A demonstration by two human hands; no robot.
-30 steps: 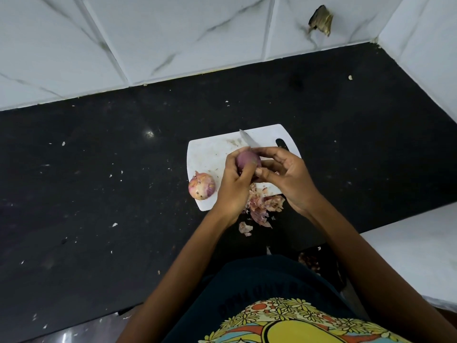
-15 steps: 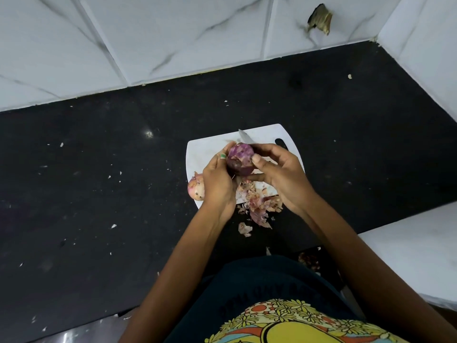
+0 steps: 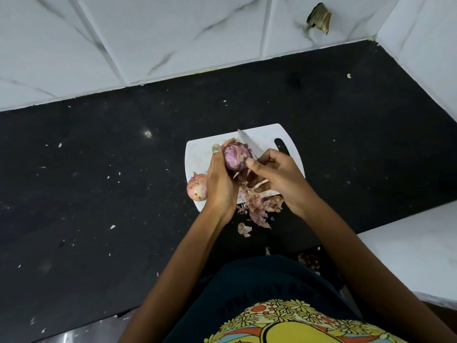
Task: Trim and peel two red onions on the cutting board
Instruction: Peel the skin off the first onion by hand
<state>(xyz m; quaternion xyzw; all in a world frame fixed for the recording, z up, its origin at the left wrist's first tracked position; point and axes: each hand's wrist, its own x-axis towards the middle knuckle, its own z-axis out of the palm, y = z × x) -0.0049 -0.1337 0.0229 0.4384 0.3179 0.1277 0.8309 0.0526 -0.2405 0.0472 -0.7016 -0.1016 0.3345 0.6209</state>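
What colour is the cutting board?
White; the cutting board shows best in the head view, against the black counter.

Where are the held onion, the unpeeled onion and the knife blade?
Held onion (image 3: 236, 157), head view, on its purple peeled face.
Unpeeled onion (image 3: 196, 187), head view, on its dry skin.
Knife blade (image 3: 248, 143), head view, on the bare steel.
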